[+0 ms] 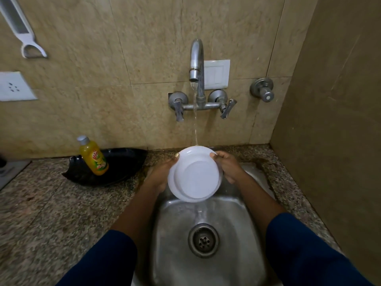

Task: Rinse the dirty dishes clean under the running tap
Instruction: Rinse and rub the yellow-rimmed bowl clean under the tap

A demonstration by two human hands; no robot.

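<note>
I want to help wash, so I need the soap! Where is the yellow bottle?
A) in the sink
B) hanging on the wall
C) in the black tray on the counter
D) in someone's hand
C: the yellow bottle stands tilted in the black tray left of the sink; the left hand and right hand hold only the white plate.

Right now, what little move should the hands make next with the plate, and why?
Probably turn the plate a little, so the water reaches more of it. The water hits only its far rim and runs off the near edge into the sink. The left hand and right hand grip its sides.
</note>
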